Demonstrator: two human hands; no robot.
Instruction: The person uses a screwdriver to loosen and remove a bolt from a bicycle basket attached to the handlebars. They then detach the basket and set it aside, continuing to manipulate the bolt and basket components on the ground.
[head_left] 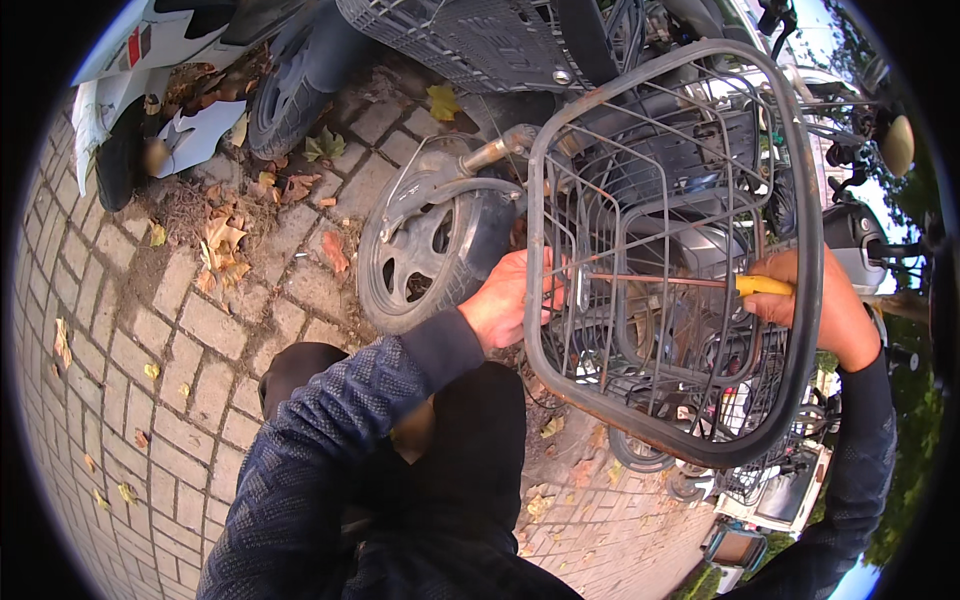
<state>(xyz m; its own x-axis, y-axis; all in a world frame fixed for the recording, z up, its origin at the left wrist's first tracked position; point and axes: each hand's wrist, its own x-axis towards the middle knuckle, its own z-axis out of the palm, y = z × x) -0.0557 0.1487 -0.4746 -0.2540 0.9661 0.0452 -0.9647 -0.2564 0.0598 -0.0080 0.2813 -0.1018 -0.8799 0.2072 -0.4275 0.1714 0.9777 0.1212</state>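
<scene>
A dark wire basket [809, 215] with rusty spots is mounted on a two-wheeler, its open side facing right. My right hand [838, 312] reaches in past the rim, closed round the yellow handle of a screwdriver [762, 286]. The screwdriver's long thin shaft runs left across the basket's inside, toward the wire wall near my other hand. Against that wall's outer side, my left hand [505, 300] is closed. Its fingertips are partly covered by the wires, and what they pinch cannot be made out, nor can the screwdriver's tip.
Below the basket on the left stands a front wheel [415, 240] with a grey rim. Other parked two-wheelers crowd the top, including a white one [150, 40], and the right background. Brick paving [140, 330] with fallen leaves [222, 245] lies underfoot.
</scene>
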